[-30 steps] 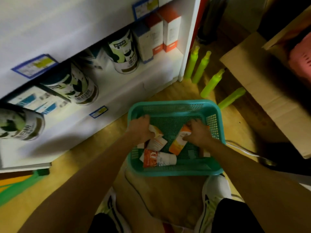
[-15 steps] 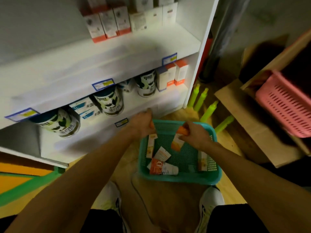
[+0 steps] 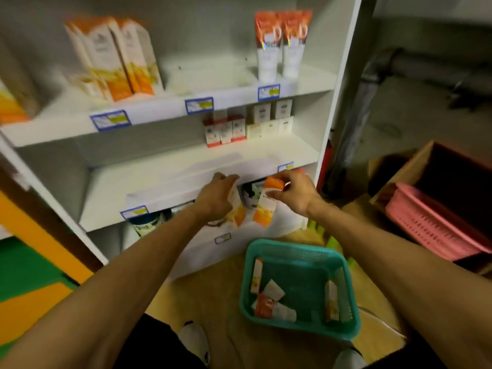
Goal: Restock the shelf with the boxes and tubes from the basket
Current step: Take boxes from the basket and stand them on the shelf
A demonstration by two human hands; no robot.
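Both hands raised before the white shelf [image 3: 170,179], left hand [image 3: 215,199] gripping one orange-white box [image 3: 237,206], right hand [image 3: 295,194] pinching another box [image 3: 266,203], teal basket [image 3: 346,272] below; best stood upright beside matching far-left cartons [image 3: 117,57].

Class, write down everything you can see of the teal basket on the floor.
The teal basket looks like plastic, rectangular, with perforated mesh walls and floor and a smooth rolled rim. It stands upright on the yellowish floor in front of the shelf's bottom edge, between the person's feet and the shelf. Neither hand touches it. Inside lie an orange-and-white tube near the front left corner, a small box beside it, a box leaning along the left wall, and boxes against the right wall.
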